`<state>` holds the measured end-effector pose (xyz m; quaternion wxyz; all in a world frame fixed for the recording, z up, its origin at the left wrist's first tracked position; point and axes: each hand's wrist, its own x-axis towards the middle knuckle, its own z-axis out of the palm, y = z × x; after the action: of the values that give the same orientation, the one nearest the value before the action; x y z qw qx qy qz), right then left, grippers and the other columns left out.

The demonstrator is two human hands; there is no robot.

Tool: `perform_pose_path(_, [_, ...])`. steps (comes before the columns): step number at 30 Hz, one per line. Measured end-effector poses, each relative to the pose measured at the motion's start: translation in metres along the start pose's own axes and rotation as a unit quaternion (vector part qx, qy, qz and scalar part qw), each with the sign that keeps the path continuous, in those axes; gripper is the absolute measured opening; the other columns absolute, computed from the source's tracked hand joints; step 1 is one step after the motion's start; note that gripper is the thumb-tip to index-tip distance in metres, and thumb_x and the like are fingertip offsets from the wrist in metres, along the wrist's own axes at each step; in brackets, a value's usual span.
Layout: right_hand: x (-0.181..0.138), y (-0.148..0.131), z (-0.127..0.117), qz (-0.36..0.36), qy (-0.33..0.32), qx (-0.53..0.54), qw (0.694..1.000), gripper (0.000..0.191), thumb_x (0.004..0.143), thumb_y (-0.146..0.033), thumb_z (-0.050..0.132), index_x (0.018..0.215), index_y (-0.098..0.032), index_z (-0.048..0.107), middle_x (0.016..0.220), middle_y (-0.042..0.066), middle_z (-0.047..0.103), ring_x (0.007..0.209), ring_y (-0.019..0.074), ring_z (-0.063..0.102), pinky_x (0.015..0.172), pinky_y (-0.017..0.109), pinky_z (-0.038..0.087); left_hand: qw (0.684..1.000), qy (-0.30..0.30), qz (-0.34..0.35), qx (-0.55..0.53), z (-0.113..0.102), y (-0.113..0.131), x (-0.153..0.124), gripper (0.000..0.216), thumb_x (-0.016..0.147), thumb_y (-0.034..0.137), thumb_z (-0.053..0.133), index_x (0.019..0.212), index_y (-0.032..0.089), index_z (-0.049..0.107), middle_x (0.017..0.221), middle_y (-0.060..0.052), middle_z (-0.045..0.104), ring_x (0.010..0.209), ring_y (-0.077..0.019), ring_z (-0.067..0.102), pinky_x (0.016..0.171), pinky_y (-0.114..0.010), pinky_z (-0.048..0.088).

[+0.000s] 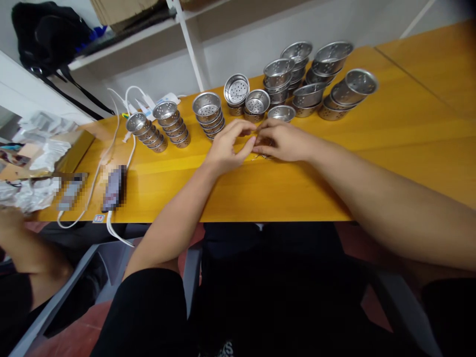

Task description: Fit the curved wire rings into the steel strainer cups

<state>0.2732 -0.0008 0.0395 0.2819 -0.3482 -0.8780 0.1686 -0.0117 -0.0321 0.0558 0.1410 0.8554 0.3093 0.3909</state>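
Note:
My left hand (229, 148) and my right hand (284, 141) meet over the wooden table, fingertips almost touching. The left thumb and fingers are bent toward the right hand, whose fingers curl inward in a pinch. Whatever lies between the fingertips is too small and hidden to name. Below the right fingers lie a few thin, shiny wire-like pieces (265, 156). Just beyond the hands stand perforated metal strainer cups: a low one (281, 114) behind the right hand, a small stack (257, 103) beside it, and a taller stack (207, 111) behind the left hand.
More cup stacks (167, 119) stand left, and tilted stacks (351, 91) at back right. Two blurred phone-like devices (114, 188) with white cables lie left. Farther left are a cardboard box with plastic wrapping (55, 153) and another person's arm (33, 248). A shelf (223, 10) runs behind.

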Motion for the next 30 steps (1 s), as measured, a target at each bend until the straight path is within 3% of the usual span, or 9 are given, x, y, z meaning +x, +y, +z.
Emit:
perform_pose_path(3, [0.000, 0.006, 0.000, 0.014, -0.016, -0.006, 1.000, 0.031, 0.110, -0.062, 0.086, 0.111, -0.031, 0.088, 0.139, 0.018, 0.083, 0.140, 0.0485, 0.081, 0.131, 0.071, 0.067, 0.998, -0.049, -0.047, -0.007, 0.007, -0.020, 0.000, 0.060, 0.119, 0.050, 0.076, 0.169, 0.016, 0.073, 0.175, -0.024, 0.082, 0.166, -0.0378, 0.082, 0.149, -0.057, 0.066])
perform_pose_path(7, [-0.001, 0.007, -0.001, 0.021, -0.037, -0.009, 0.999, 0.031, 0.110, -0.062, 0.087, 0.109, -0.031, 0.088, 0.136, 0.019, 0.081, 0.137, 0.0493, 0.081, 0.128, 0.071, 0.067, 0.984, -0.092, -0.148, 0.042, -0.001, -0.041, 0.000, 0.085, 0.114, 0.053, 0.087, 0.181, 0.006, 0.064, 0.195, -0.033, 0.065, 0.190, -0.0436, 0.063, 0.165, -0.057, 0.049])
perform_pose_path(12, [0.000, -0.002, -0.006, 0.037, -0.051, -0.020, 0.998, 0.037, 0.109, -0.066, 0.081, 0.110, -0.029, 0.083, 0.132, 0.021, 0.079, 0.131, 0.0483, 0.081, 0.124, 0.069, 0.067, 0.979, -0.072, -0.175, 0.082, -0.013, -0.043, -0.001, 0.071, 0.113, 0.049, 0.093, 0.172, 0.016, 0.073, 0.185, -0.027, 0.074, 0.184, -0.0447, 0.069, 0.163, -0.061, 0.051])
perform_pose_path(20, [0.001, -0.005, -0.013, 0.060, -0.075, -0.061, 0.994, 0.035, 0.113, -0.062, 0.074, 0.101, -0.030, 0.075, 0.124, 0.019, 0.078, 0.120, 0.0433, 0.080, 0.118, 0.062, 0.066, 0.972, -0.059, -0.220, 0.057, -0.023, -0.048, -0.004, 0.054, 0.114, 0.038, 0.088, 0.161, 0.014, 0.077, 0.174, -0.026, 0.080, 0.166, -0.0396, 0.082, 0.151, -0.060, 0.064])
perform_pose_path(24, [0.002, -0.010, -0.014, 0.071, -0.027, -0.073, 0.994, 0.034, 0.117, -0.060, 0.075, 0.104, -0.029, 0.078, 0.127, 0.019, 0.081, 0.123, 0.0453, 0.081, 0.120, 0.066, 0.067, 0.971, -0.044, -0.228, 0.062, -0.026, -0.057, -0.005, 0.051, 0.112, 0.038, 0.090, 0.157, 0.015, 0.080, 0.170, -0.023, 0.085, 0.163, -0.0389, 0.083, 0.151, -0.060, 0.064])
perform_pose_path(27, [0.000, -0.014, -0.015, 0.081, 0.058, -0.070, 0.992, 0.026, 0.120, -0.053, 0.077, 0.118, -0.027, 0.082, 0.141, 0.022, 0.081, 0.136, 0.0498, 0.082, 0.128, 0.070, 0.065, 0.979, -0.016, -0.201, 0.029, -0.029, -0.059, -0.004, 0.054, 0.110, 0.054, 0.096, 0.149, 0.017, 0.084, 0.161, -0.022, 0.089, 0.152, -0.0380, 0.088, 0.142, -0.060, 0.070])
perform_pose_path(30, [-0.004, -0.011, -0.016, 0.132, 0.117, -0.082, 0.981, 0.034, 0.119, -0.048, 0.082, 0.143, -0.023, 0.083, 0.162, 0.027, 0.075, 0.138, 0.0539, 0.082, 0.128, 0.076, 0.065, 0.983, 0.016, -0.155, -0.092, -0.028, -0.047, 0.001, 0.072, 0.112, 0.093, 0.084, 0.125, 0.022, 0.086, 0.141, -0.018, 0.094, 0.124, -0.0285, 0.092, 0.114, -0.050, 0.079])
